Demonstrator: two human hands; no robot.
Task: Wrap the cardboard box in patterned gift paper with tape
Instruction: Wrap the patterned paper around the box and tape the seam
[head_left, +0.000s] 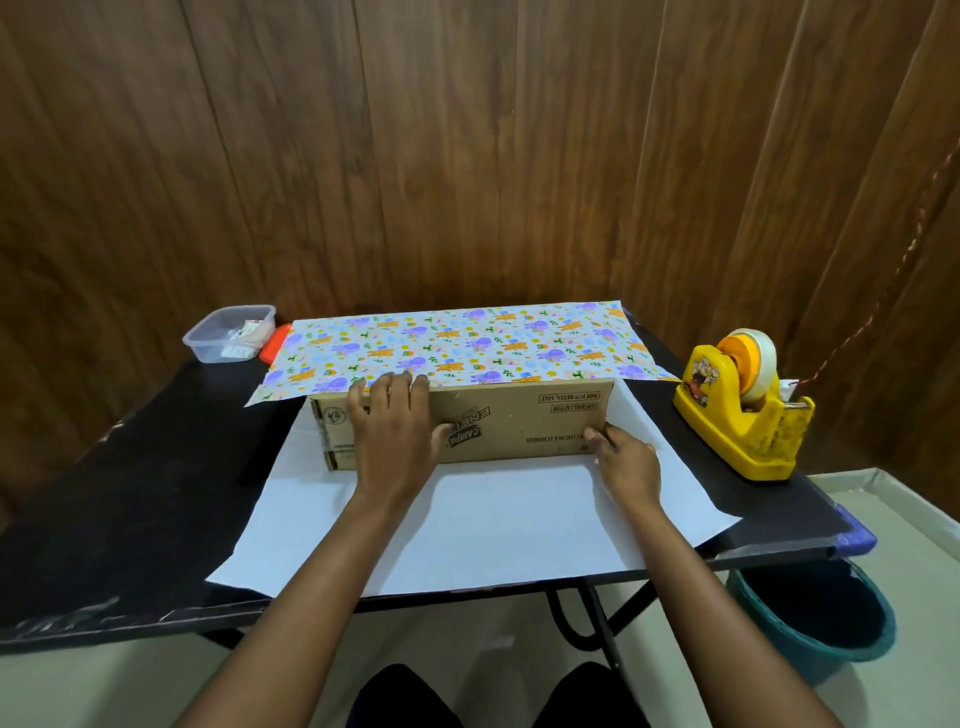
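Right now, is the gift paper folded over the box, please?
Partly: gift paper covers the box top; its near half lies flat.

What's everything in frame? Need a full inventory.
cardboard box: 1, brown, mid-table on the paper's white side
gift paper: 1 sheet, patterned, far flap laid over box top
tape dispenser: 1, yellow, table's right end
plastic container: 1, clear, table's far left
orange object: 1, between container and paper
table: 1, black
bucket: 1, teal, floor at right
left hand: presses paper at box's top front edge
right hand: holds box's near right corner
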